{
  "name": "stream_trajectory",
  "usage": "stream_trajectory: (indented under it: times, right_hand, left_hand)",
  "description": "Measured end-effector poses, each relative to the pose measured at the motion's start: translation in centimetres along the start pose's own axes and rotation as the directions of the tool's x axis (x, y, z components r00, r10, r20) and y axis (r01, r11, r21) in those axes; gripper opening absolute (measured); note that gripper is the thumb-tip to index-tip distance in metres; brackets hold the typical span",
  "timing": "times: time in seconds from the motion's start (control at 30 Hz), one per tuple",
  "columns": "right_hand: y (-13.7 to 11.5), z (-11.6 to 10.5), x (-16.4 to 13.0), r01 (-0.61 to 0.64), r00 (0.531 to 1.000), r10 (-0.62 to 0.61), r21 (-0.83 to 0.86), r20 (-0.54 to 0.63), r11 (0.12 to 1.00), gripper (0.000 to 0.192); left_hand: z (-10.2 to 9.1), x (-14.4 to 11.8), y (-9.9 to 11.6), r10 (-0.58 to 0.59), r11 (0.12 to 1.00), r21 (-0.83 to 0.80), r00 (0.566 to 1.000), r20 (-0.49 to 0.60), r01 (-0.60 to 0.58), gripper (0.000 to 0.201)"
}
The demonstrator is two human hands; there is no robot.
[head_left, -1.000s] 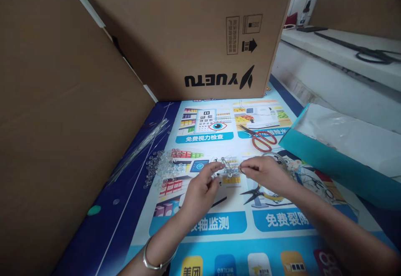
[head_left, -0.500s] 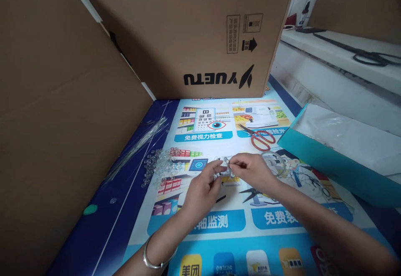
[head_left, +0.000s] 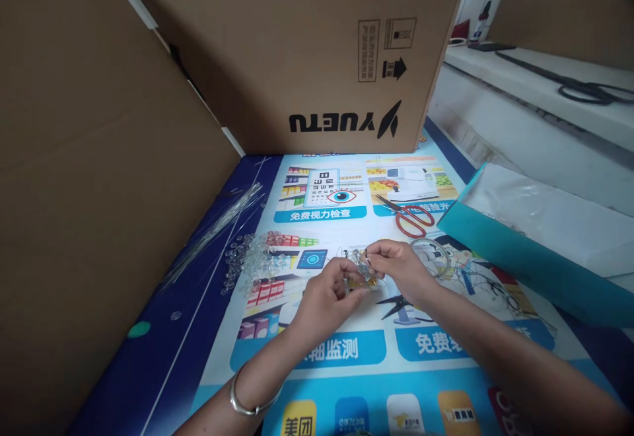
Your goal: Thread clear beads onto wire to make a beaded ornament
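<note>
A bracelet (head_left: 236,404) rings the left wrist. The left hand (head_left: 329,294) and right hand (head_left: 393,267) nearly meet over the bench (head_left: 212,347), fingertips pinched on the beadwork (head_left: 357,259) between them; it seems to be clear beads on wire, though too small to be sure. From there, pliers (head_left: 395,306) lie at four o'clock, loose beads (head_left: 255,261) at nine, a coil (head_left: 448,259) at three, wires (head_left: 218,230) at ten, scissors (head_left: 417,222) at one. A teal box (head_left: 525,261) stands at three, past the coil; a carton (head_left: 321,46) rises at twelve.

YUETU (head_left: 345,123) on carton (head_left: 277,46), 美团 (head_left: 298,427) on mat (head_left: 381,378)
</note>
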State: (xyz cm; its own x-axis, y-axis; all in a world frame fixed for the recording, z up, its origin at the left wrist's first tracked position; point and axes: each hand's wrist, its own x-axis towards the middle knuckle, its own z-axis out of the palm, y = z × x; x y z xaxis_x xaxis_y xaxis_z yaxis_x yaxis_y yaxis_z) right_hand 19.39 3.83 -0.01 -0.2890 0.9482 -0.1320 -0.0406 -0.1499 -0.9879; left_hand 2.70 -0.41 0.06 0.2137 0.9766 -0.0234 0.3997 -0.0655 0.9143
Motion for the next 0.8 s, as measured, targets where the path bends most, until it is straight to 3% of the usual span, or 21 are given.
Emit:
stream_trajectory:
  times: [0.1, 0.4, 0.8]
  right_hand:
    - [0.3, -0.1, -0.1, -0.003, 1.000, 0.002, 0.023, 0.026, 1.000, 0.011]
    - [0.8, -0.2, -0.5, 0.022, 0.994, -0.026, -0.038, -0.106, 0.999, 0.010]
    - [1.0, -0.8, -0.9, -0.004, 0.999, 0.003, -0.009, -0.045, 1.000, 0.009]
  left_hand:
    - [0.3, -0.2, -0.3, 0.042, 0.997, 0.066, 0.998, -0.045, -0.039, 0.007]
    - [0.3, -0.6, -0.7, 0.151, 0.972, 0.200, 0.982, -0.116, -0.126, 0.009]
    - [0.5, -0.8, -1.3, 0.222, 0.952, 0.239, 0.969, -0.112, -0.191, 0.010]
